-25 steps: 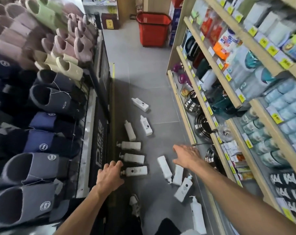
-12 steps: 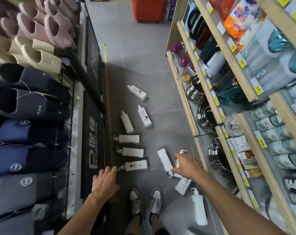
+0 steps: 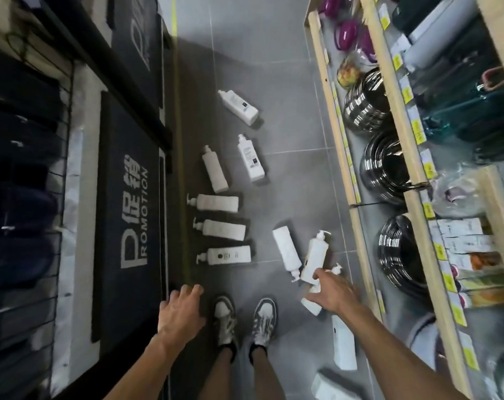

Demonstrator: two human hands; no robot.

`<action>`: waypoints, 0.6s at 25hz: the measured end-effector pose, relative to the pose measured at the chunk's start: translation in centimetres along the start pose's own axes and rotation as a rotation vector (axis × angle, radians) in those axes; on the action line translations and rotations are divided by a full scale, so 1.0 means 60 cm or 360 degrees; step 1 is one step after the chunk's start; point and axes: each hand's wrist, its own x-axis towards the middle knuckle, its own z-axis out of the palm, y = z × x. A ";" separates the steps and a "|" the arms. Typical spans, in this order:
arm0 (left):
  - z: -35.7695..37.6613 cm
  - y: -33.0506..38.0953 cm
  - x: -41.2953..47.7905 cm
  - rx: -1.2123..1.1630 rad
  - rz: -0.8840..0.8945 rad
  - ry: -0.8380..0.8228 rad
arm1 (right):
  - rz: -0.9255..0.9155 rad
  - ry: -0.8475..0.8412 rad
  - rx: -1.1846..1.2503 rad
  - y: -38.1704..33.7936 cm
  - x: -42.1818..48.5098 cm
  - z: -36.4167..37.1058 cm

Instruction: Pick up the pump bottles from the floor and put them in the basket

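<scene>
Right hand [image 3: 331,293], fingers spread and straight, fingertips touching the base of one white pump bottle [image 3: 315,256] near the wooden shelf [image 3: 357,226]; left hand [image 3: 181,310] loosely curled, holding nothing, beside the promotion mat [image 3: 124,226]; remaining bottles [image 3: 223,230] lie scattered on the grey floor [image 3: 288,67] ahead of the shoes [image 3: 225,321].
</scene>
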 end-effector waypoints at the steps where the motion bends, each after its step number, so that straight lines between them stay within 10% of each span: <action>1: 0.012 0.002 0.020 0.0025 -0.0001 -0.0012 | 0.0019 -0.0018 0.0000 0.010 0.021 0.011; 15: 0.156 0.039 0.336 0.0277 0.0122 -0.0043 | -0.0100 0.0077 0.0004 0.012 0.373 0.103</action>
